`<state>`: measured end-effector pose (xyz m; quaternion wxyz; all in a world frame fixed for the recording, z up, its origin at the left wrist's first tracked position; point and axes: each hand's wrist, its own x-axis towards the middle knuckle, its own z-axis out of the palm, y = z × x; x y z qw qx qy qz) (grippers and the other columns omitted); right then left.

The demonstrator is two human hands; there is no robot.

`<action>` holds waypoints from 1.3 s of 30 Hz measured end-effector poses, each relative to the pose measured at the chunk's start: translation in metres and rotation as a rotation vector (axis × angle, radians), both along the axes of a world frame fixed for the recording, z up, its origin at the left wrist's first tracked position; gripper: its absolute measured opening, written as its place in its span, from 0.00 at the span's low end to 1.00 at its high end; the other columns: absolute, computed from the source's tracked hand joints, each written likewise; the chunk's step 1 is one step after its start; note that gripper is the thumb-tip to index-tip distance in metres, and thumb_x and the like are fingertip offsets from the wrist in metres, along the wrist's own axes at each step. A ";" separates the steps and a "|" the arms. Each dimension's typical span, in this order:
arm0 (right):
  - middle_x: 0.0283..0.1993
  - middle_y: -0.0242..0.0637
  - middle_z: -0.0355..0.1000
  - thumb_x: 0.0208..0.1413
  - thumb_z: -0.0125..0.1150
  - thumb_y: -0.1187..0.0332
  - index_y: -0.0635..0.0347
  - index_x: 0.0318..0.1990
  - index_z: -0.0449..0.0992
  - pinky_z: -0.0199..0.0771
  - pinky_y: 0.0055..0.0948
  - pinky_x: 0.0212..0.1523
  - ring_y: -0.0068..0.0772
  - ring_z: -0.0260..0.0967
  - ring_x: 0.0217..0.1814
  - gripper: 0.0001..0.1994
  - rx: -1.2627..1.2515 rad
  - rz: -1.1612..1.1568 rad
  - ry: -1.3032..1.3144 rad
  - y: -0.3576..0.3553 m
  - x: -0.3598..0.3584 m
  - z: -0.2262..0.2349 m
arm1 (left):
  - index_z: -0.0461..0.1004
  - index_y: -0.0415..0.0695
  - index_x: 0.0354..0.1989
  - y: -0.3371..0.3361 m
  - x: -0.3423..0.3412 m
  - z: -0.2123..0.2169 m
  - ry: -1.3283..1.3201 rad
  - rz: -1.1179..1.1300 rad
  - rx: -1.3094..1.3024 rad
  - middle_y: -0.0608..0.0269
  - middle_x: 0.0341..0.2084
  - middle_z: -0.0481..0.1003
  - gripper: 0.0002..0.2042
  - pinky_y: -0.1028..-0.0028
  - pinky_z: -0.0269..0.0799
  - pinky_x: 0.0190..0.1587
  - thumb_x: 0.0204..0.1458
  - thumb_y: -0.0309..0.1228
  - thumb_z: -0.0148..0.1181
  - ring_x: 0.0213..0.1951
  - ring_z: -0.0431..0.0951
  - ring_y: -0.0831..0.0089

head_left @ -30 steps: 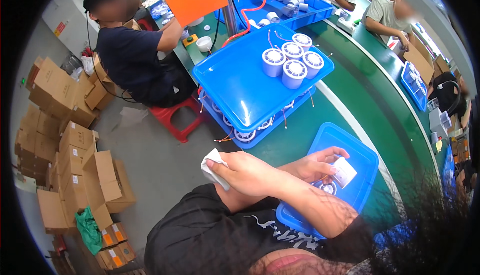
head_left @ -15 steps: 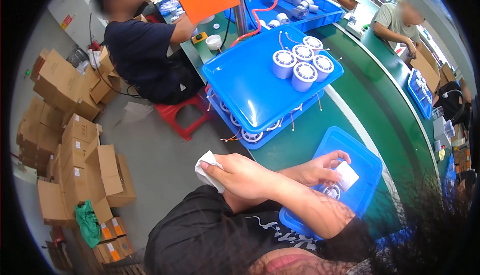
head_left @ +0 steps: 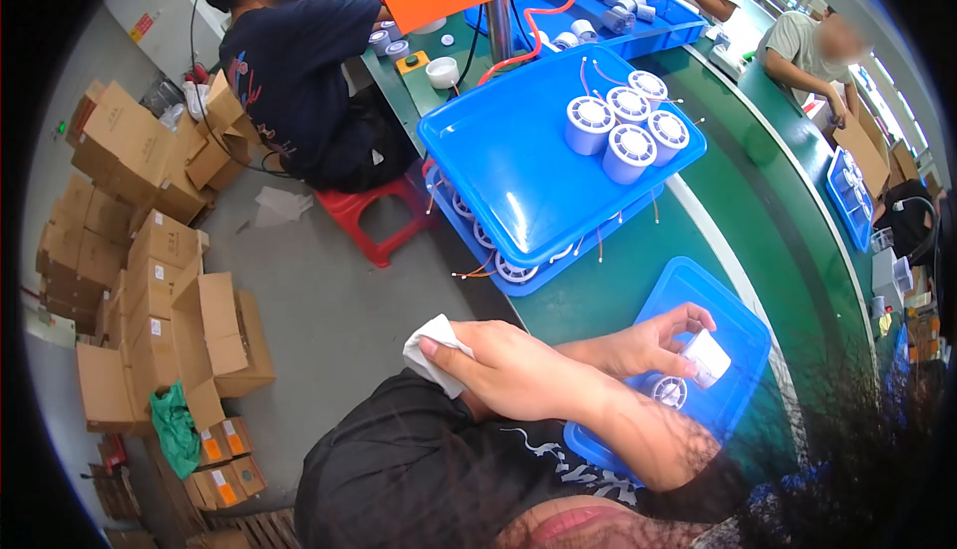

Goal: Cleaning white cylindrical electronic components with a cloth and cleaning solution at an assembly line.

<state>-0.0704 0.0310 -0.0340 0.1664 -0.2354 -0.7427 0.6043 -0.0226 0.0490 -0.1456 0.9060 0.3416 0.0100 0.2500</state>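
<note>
My forearms cross, the right one over the left. My left hand (head_left: 658, 344) reaches to the right and grips a white cylinder (head_left: 710, 358) by its side, tilted, above a small blue tray (head_left: 746, 345). Just below it, a white cylinder with a slotted round end (head_left: 667, 390) stands in that tray, partly covered by my right forearm. At the left, my right hand (head_left: 503, 367) is closed on a crumpled white cloth (head_left: 435, 347), thumb pressed on top.
Ahead, a large blue tray (head_left: 498, 170) bears several slotted white cylinders (head_left: 631, 150); more wired ones lie beneath it. A blue bin (head_left: 668, 35) stands beyond on the green table (head_left: 558, 300). Co-workers sit around it, one on a red stool (head_left: 374, 220). Cardboard boxes (head_left: 150, 290) line the left.
The whole view has shifted slightly, moving the scene rightward. Both hands keep their holds in nearly the same places. The co-worker at the left has leaned toward the table.
</note>
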 end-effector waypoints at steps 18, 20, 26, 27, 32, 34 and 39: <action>0.55 0.47 0.70 0.66 0.46 0.50 0.67 0.53 0.72 0.65 0.38 0.59 0.41 0.66 0.59 0.26 0.319 -1.360 -0.052 -0.079 0.146 -0.023 | 0.63 0.38 0.55 0.005 -0.033 0.013 0.308 0.305 0.332 0.59 0.42 0.72 0.31 0.71 0.69 0.50 0.41 0.25 0.71 0.47 0.73 0.72; 0.55 0.48 0.70 0.67 0.44 0.57 0.65 0.53 0.72 0.63 0.41 0.61 0.46 0.66 0.60 0.20 0.320 -1.270 -0.069 -0.077 0.145 -0.034 | 0.63 0.38 0.55 0.005 -0.035 0.008 0.321 0.314 0.312 0.58 0.42 0.72 0.31 0.70 0.69 0.50 0.42 0.24 0.71 0.47 0.73 0.71; 0.56 0.48 0.71 0.67 0.44 0.64 0.63 0.51 0.73 0.61 0.45 0.62 0.53 0.65 0.60 0.16 0.493 -1.143 -0.252 -0.075 0.141 -0.040 | 0.62 0.37 0.55 -0.005 -0.045 0.002 0.322 0.357 0.255 0.57 0.43 0.72 0.30 0.69 0.70 0.50 0.42 0.24 0.70 0.47 0.73 0.69; 0.56 0.48 0.71 0.67 0.44 0.64 0.63 0.51 0.73 0.61 0.45 0.62 0.53 0.65 0.60 0.16 0.493 -1.146 -0.253 -0.076 0.140 -0.041 | 0.62 0.37 0.55 -0.006 -0.046 0.001 0.340 0.359 0.257 0.57 0.43 0.72 0.30 0.69 0.70 0.50 0.42 0.23 0.69 0.48 0.73 0.69; 0.53 0.48 0.72 0.65 0.47 0.66 0.61 0.50 0.74 0.63 0.43 0.61 0.52 0.66 0.59 0.14 0.504 -1.123 -0.292 -0.074 0.140 -0.037 | 0.62 0.41 0.55 -0.005 -0.049 -0.005 0.354 0.340 0.249 0.58 0.46 0.71 0.29 0.70 0.71 0.49 0.43 0.21 0.68 0.50 0.73 0.69; 0.53 0.48 0.72 0.64 0.50 0.67 0.62 0.50 0.75 0.64 0.42 0.60 0.51 0.67 0.58 0.12 0.553 -1.117 -0.263 -0.071 0.143 -0.042 | 0.62 0.42 0.57 -0.001 -0.051 -0.005 0.348 0.323 0.248 0.58 0.48 0.70 0.31 0.68 0.71 0.51 0.42 0.19 0.67 0.52 0.72 0.68; 0.49 0.46 0.74 0.61 0.54 0.70 0.65 0.46 0.75 0.69 0.42 0.55 0.50 0.71 0.53 0.10 0.646 -1.166 -0.155 -0.068 0.152 -0.041 | 0.61 0.41 0.57 0.001 -0.053 0.007 0.353 0.298 0.181 0.57 0.48 0.70 0.29 0.69 0.71 0.50 0.46 0.19 0.67 0.49 0.73 0.69</action>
